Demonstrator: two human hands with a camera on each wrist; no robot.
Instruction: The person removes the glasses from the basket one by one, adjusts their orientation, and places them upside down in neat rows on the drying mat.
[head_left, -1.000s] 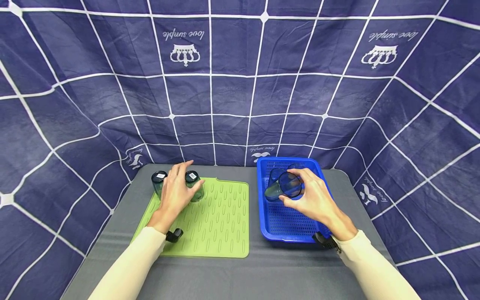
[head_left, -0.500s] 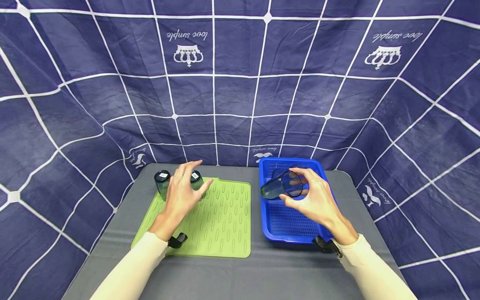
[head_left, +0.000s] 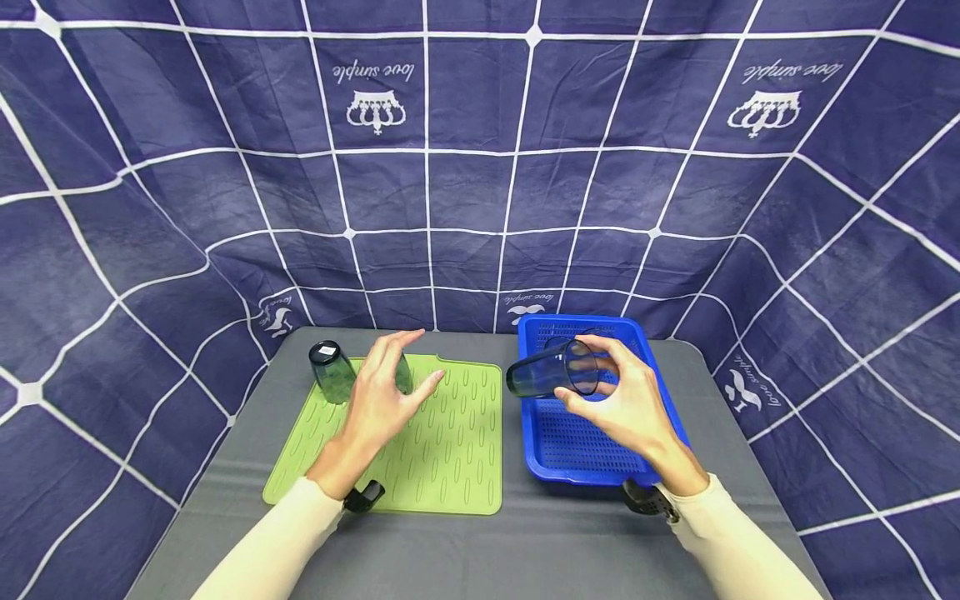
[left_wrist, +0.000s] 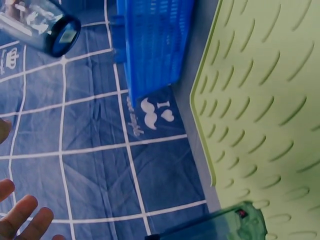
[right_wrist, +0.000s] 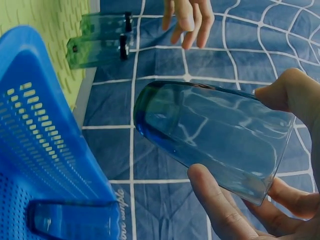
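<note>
My right hand grips a clear blue-grey drinking glass near its rim, thumb on one side and fingers on the other. The glass lies nearly level in the air above the basket, its base pointing left past the basket's edge. Over the green ridged mat, my left hand is raised with thumb and fingers spread and nothing between them. One upside-down glass stands at the mat's back left corner. Beside it a second upturned glass is partly hidden by my left hand.
A blue perforated basket stands right of the mat on the grey tabletop. Inside it lies at least one more glass. A dark blue curtain with white lines rises behind and along both sides.
The held glass has risen from the basket and swung from pointing down-left to nearly level, its base moving left. My left hand has drifted right and away from the standing glasses.
</note>
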